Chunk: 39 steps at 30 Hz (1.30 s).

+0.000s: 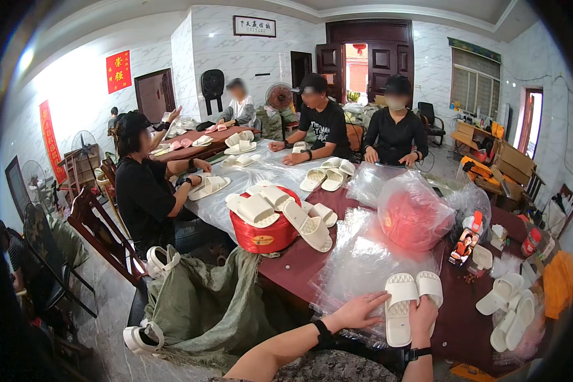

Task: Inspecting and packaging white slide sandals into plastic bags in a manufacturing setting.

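Long dark-red table running away from the near edge, draped along its length with clear plastic sheeting and seated round by several people in dark tops. Olive-green sack slumped against the table's left side, pale slippers spilling at its foot. Round red tub toward the table's middle, heaped with cream slippers. Bulging clear bag over something red just right of the tub. More cream slippers lying loose at the right edge. Closest in, a pair of cream slide slippers, soles up and side by side, resting on the plastic at the near end of the table. Left hand, fingers spread and flat, touching the left slipper's edge. Right hand gripping the pair from below, fingers curled round the heel end, black band on each wrist.
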Each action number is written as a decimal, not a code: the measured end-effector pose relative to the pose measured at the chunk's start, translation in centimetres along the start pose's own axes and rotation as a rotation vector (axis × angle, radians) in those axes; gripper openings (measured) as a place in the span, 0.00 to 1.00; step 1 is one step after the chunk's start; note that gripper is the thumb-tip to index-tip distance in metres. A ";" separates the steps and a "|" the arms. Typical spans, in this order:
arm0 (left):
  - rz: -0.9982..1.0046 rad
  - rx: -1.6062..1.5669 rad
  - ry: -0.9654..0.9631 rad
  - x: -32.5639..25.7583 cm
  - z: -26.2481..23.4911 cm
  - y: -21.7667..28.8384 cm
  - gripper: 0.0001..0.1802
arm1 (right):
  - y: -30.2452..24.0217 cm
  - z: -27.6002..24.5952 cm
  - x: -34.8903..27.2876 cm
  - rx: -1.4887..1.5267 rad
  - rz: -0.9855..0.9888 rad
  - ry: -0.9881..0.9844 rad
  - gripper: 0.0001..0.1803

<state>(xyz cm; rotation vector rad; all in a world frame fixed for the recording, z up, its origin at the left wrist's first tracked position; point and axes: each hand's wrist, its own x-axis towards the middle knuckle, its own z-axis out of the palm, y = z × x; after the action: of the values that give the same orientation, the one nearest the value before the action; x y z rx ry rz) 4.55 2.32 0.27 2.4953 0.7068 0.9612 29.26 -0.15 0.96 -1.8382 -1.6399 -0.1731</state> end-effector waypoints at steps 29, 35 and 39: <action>0.020 0.591 -0.238 0.3 1.4 -0.1 0.34 | 3.1 -8.1 -1.4 0.545 0.073 0.289 0.18; -0.170 0.536 -0.347 -0.3 -1.5 2.6 0.35 | 3.9 -12.9 -3.4 0.625 0.107 0.327 0.16; -0.047 0.346 -0.206 1.2 -1.0 1.6 0.36 | 3.8 -15.6 -3.1 0.688 0.162 0.413 0.16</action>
<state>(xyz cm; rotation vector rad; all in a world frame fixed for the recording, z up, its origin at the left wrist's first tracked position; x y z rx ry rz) 5.14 1.93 2.35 2.8056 0.9249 0.5924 37.10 -11.21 10.03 -1.2862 -1.0726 0.0760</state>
